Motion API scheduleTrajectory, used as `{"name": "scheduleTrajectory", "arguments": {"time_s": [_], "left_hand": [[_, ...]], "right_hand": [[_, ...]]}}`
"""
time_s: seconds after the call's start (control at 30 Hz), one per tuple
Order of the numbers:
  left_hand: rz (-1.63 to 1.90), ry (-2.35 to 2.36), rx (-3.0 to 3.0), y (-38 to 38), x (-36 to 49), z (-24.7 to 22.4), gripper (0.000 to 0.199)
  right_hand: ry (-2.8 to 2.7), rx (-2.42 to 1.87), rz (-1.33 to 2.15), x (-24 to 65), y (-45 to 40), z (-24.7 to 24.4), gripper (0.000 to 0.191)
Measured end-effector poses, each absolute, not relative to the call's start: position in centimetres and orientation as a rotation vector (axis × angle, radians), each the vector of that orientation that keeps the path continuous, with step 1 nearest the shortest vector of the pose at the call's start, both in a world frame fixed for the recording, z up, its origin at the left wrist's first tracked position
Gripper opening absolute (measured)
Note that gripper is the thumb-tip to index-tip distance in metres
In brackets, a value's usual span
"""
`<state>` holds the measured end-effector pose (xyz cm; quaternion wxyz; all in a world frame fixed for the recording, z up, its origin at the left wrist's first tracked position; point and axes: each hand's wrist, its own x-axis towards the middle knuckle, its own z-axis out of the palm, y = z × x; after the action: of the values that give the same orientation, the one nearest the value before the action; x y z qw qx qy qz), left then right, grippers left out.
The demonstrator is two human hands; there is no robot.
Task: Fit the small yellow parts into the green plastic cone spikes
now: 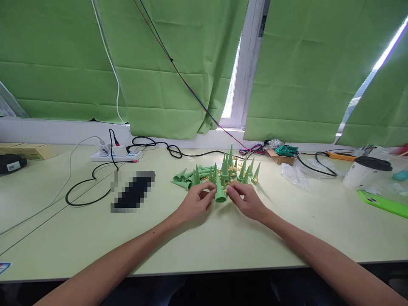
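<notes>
A hollow green cone (pixel 220 192) is tilted with its open round base facing me. My left hand (pixel 196 199) pinches the cone's left side between thumb and fingers. On the other side, my right hand (pixel 247 200) is closed in a pinch close to the cone's base; a small pale yellow bit seems to show at its fingertips, too small to name surely. Behind both hands lies a pile of similar green cones (pixel 181 184), several on their sides and others upright (pixel 225 165). Small yellow pieces (pixel 256 179) are scattered among them.
A dark pixelated slab (pixel 135 191) lies to the left, near a power strip (pixel 116 154) with cables. At right are a small cardboard box (pixel 280 156), crumpled clear plastic (pixel 295 175), a lidded white cup (pixel 365 173) and a bright green phone (pixel 384 203). Green curtains (pixel 172 85) hang behind.
</notes>
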<state>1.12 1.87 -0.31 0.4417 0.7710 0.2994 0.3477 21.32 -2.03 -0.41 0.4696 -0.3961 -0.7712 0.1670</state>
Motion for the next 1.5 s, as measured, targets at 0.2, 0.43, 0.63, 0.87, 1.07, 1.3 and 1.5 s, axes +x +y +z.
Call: {"name": "scheduleTrajectory", "arguments": {"time_s": [0.2,0.43,0.63,0.87,1.07,1.3,1.5], "left_hand": [[0.826,0.634,1.753,2.05,1.14,-0.19,0.043],[0.729,0.649,1.735,2.19,0.91,-0.26,0.042],[0.682,0.585,1.727,1.97,0.74,0.04,0.041],[0.661,0.576,1.778,1.82,0.7,0.03,0.039],[0.711,0.634,1.852,1.43,0.83,0.21,0.035],[0.853,0.68,2.095,1.26,1.04,0.2,0.025],[0.862,0.66,2.224,1.46,0.86,-0.14,0.023]], "right_hand": [[-1.906,-0.976,0.393,21.35,-1.95,-0.38,0.029],[-1.952,-0.974,0.411,21.35,-1.85,-0.59,0.029],[-1.993,-0.965,0.42,21.44,-1.89,-0.63,0.029],[-2.028,-0.991,0.414,21.37,-1.86,-0.69,0.032],[-2.057,-1.027,0.381,21.37,-1.56,-0.96,0.034],[-2.076,-1.05,0.418,21.31,-1.52,-0.9,0.037],[-2.089,-1.05,0.426,21.29,-1.5,-0.82,0.039]]}}
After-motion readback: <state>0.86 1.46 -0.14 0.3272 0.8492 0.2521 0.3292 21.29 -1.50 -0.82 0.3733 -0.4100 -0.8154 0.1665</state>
